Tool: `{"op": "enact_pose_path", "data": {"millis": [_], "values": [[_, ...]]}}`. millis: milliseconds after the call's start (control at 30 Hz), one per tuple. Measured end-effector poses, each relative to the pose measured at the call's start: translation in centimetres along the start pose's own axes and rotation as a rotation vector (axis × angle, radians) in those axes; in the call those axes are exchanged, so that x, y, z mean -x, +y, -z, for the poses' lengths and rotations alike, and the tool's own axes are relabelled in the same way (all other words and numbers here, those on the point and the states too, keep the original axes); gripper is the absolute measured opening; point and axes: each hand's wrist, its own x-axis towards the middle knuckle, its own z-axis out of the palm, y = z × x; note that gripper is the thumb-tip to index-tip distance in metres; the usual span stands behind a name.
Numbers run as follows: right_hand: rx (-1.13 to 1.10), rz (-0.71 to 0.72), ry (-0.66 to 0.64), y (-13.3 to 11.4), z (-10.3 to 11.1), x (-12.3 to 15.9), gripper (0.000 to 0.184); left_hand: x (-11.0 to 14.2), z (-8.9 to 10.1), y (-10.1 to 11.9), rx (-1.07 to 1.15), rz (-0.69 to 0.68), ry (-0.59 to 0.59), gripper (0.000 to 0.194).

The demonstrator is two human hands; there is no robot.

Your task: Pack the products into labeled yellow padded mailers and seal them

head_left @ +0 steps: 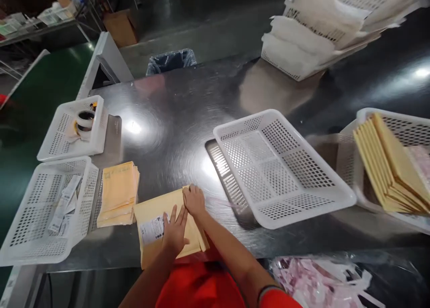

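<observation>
A yellow padded envelope (152, 211) with a white label (152, 229) lies at the near edge of the steel table (174, 119). My left hand (174, 232) rests flat on it with fingers spread, just right of the label. My right hand (194, 201) presses its closed fingers on the envelope's far right corner. A stack of similar yellow envelopes (118, 193) lies just left of it.
An empty white basket (278, 164) sits tilted to the right. Another basket (386, 164) at far right holds upright yellow envelopes. Left baskets hold labels (40, 209) and a tape roll (83, 119). A basket of white bags (319, 30) stands at the back. Pink bags (312, 281) lie below the table edge.
</observation>
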Motion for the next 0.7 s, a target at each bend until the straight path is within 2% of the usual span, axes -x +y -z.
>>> {"op": "enact_pose_path", "data": {"millis": [67, 133, 200, 267, 367, 400, 467, 500, 533, 600, 633, 667, 700], "values": [[-0.005, -0.037, 0.033, -0.6, 0.0, -3.4, 0.024, 0.1, 0.4, -0.1, 0.012, 0.004, 0.000, 0.108], [-0.008, -0.056, 0.056, -0.7, -0.2, -3.5, 0.026, 0.2, 0.6, -0.1, 0.013, 0.006, 0.004, 0.108], [-0.003, -0.071, 0.067, -0.1, -0.7, 0.1, 0.027, 0.2, 0.6, -0.1, 0.008, 0.004, 0.014, 0.110], [0.012, -0.080, 0.080, 1.0, -1.7, 6.3, 0.026, 0.1, 0.5, 0.0, 0.008, 0.000, 0.020, 0.113], [0.053, -0.008, 0.197, 2.8, -3.1, 14.7, 0.025, -0.1, 0.7, 0.3, 0.057, -0.016, 0.028, 0.116], [0.062, 0.000, 0.198, 3.2, -3.4, 16.4, 0.024, 0.0, 0.9, 0.2, 0.099, -0.033, 0.028, 0.114], [0.070, -0.035, 0.138, 3.5, -3.2, 17.5, 0.021, 0.7, 1.5, -0.6, 0.241, -0.046, 0.072, 0.100], [0.064, -0.070, 0.088, 3.4, -2.8, 17.2, 0.020, 1.3, 1.8, -1.5, 0.345, 0.012, 0.135, 0.091], [0.046, -0.107, 0.027, 3.1, -2.3, 16.6, 0.021, 2.0, 2.1, -2.7, 0.498, 0.145, 0.220, 0.084], [-0.022, -0.186, -0.099, 2.5, -1.2, 14.9, 0.026, 3.6, 2.3, -5.5, 0.889, 0.573, 0.363, 0.079], [-0.072, -0.221, -0.154, 2.2, -0.8, 14.1, 0.029, 4.4, 2.3, -7.0, 1.083, 0.786, 0.379, 0.079], [-0.131, -0.252, -0.191, 2.2, -0.4, 13.5, 0.031, 5.1, 2.2, -8.2, 1.259, 0.940, 0.357, 0.078], [-0.202, -0.280, -0.206, 2.2, -0.1, 13.1, 0.034, 5.7, 2.2, -9.2, 1.412, 1.015, 0.315, 0.076]]}}
